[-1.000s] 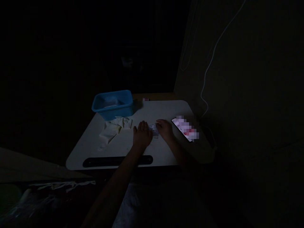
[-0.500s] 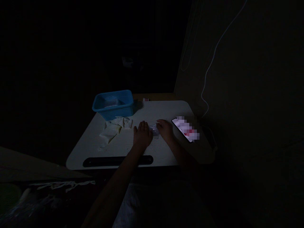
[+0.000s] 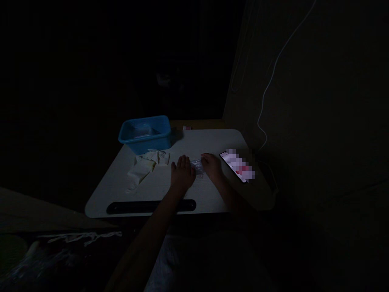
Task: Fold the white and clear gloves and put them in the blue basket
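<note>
On the white lap table (image 3: 206,198), a small clear plastic packet (image 3: 198,167) lies between my two hands. My left hand (image 3: 182,173) rests flat on its left part, fingers stretched out and pointing away from me. At the packet's right side my right hand (image 3: 212,166) has its fingers curled and thumb close to them, pinching the edge. What the packet contains is too dark to make out. Crumpled white paper or cloth pieces (image 3: 141,169) lie left of my left hand.
A blue plastic basin (image 3: 147,142) with something clear inside stands at the table's back left. To the right lies a lit phone (image 3: 238,166). A black slot (image 3: 130,207) runs along the front edge. A white cable (image 3: 275,69) hangs at the right, and a small jar (image 3: 187,127) sits behind the table.
Both hands stay almost where they were. The clear packet between them looks slightly shifted and more crinkled.
</note>
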The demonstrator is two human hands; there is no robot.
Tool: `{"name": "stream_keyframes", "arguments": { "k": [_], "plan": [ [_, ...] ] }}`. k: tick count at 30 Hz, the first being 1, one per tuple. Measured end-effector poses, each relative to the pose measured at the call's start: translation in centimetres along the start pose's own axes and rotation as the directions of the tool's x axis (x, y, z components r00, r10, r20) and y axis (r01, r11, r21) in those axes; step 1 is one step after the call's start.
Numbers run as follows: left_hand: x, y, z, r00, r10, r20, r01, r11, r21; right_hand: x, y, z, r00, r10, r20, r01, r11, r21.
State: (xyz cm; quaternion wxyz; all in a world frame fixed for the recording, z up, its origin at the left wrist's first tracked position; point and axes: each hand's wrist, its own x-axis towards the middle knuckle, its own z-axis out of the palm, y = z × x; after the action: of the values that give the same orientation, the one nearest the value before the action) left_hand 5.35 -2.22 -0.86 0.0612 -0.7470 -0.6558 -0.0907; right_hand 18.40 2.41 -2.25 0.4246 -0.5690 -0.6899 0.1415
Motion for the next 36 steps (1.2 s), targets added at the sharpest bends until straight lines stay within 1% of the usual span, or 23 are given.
{"name": "stream_keyframes", "arguments": {
  "k": [2,4,8,15,22,26,29,33,36],
  "plan": [
    [0.0,0.0,0.0,1.000,0.000,-0.003,0.000,1.000,-0.005,0.0,-0.2,0.0,0.999,0.009,0.034,-0.009,1.000,-0.014],
    [0.0,0.0,0.1,1.000,0.001,-0.006,-0.001,1.000,-0.007,0.0,-0.3,0.0,0.998,-0.009,0.058,0.010,0.999,-0.031],
    [0.0,-0.1,0.2,1.000,0.005,-0.010,-0.005,1.000,0.005,-0.2,-0.2,-0.1,0.997,-0.024,0.080,0.025,1.000,-0.017],
    [-0.1,0.0,0.0,1.000,0.010,-0.015,-0.010,1.000,0.005,-0.5,-0.3,-0.3,0.998,-0.015,0.059,0.013,0.999,0.035],
    [-0.1,0.0,0.1,1.000,0.005,-0.013,-0.005,1.000,-0.012,-0.9,-0.6,-0.6,0.995,0.018,0.103,-0.020,1.000,0.023],
    [-0.1,0.0,0.1,0.999,0.003,-0.032,-0.004,1.000,-0.026,-0.9,-0.5,-0.6,0.997,-0.006,0.079,0.000,0.998,0.064],
    [-0.2,0.2,-0.1,0.999,-0.002,-0.039,0.001,0.999,-0.046,-1.0,-0.3,-0.5,0.998,0.001,0.060,-0.008,0.993,0.118],
    [-0.1,0.0,-0.5,0.997,-0.024,-0.068,0.016,0.992,-0.123,-1.0,-0.1,-0.6,0.999,0.014,0.040,-0.022,0.978,0.209],
    [0.3,-0.8,-0.2,0.991,-0.075,-0.114,0.038,0.955,-0.295,-0.9,0.0,-0.7,1.000,0.000,0.026,-0.006,0.971,0.241]
  ]
}}
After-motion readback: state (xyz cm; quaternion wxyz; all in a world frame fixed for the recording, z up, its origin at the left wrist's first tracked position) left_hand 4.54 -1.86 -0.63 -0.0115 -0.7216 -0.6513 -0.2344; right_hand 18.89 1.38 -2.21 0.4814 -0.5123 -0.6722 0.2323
